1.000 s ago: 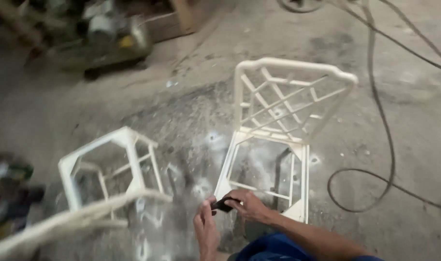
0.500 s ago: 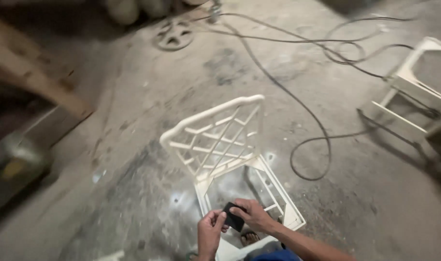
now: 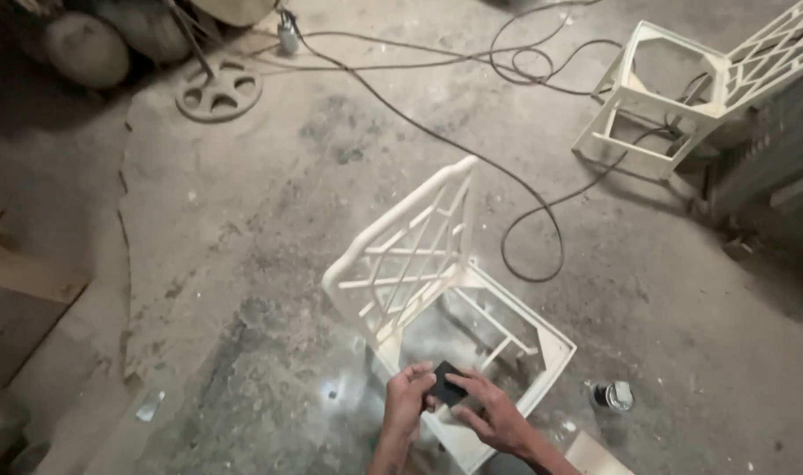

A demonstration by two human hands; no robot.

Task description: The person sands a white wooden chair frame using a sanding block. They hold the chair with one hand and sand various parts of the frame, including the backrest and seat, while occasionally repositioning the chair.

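I pinch a small black pad point(image 3: 444, 384) between both hands: my left hand point(image 3: 407, 406) curls on its left edge, my right hand point(image 3: 494, 413) grips its right. It hovers over the open seat of the cream chair frame point(image 3: 423, 264) on the concrete floor point(image 3: 243, 220). A small can point(image 3: 613, 395) stands just right of the frame.

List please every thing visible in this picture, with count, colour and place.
chair frame: one, cream, centre floor, below the hands
second chair frame: one, cream, upper right
cables: several, black, across upper floor
wheel: one, grey, upper left
small can: one, dark, lower right floor
wooden plank: one, brown, left edge
black pad: one, held by both hands
left hand: on the pad
right hand: on the pad
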